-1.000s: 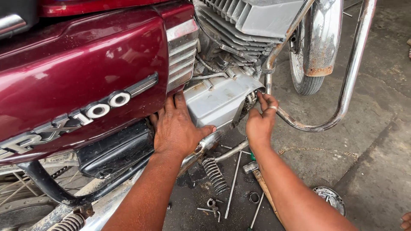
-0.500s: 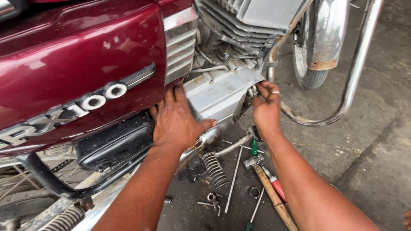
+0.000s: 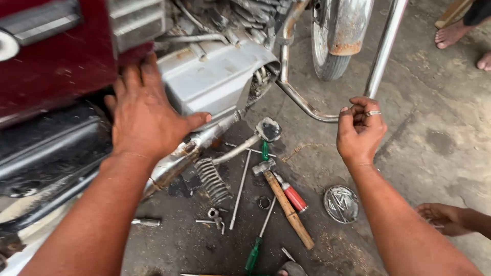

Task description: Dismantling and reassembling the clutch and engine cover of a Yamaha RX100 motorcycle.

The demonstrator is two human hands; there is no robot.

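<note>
Flat and spread, our left hand (image 3: pixel 146 115) presses palm-down on the silver engine side cover (image 3: pixel 212 82), thumb hooked round its lower right corner; nothing is clasped in it. Our right hand (image 3: pixel 359 130) is curled w/ fingers folded in, a ring on one finger, held in the air just beside the chrome crash bar (image 3: pixel 381 56). We can't tell if anything is in that fist.

Cover itself: pale grey metal, boxy w/ a rounded right end, dusty, scuffed, sitting low on the bike btwn the maroon tank (image 3: pixel 56 66) and the front wheel (image 3: pixel 332 46). A chrome exhaust pipe (image 3: pixel 189 153) runs under it.

On the concrete floor (image 3: pixel 434 153) below: a coil spring (image 3: pixel 212 180), a wooden-handled hammer (image 3: pixel 284 202), a red-handled tool (image 3: pixel 292 197), a green-handled screwdriver (image 3: pixel 254 253), long thin rods (image 3: pixel 240 189), and a round metal dish (image 3: pixel 341 204) of small parts. Another person's hand (image 3: pixel 444 217) rests on the floor near that dish, bottom right.
</note>
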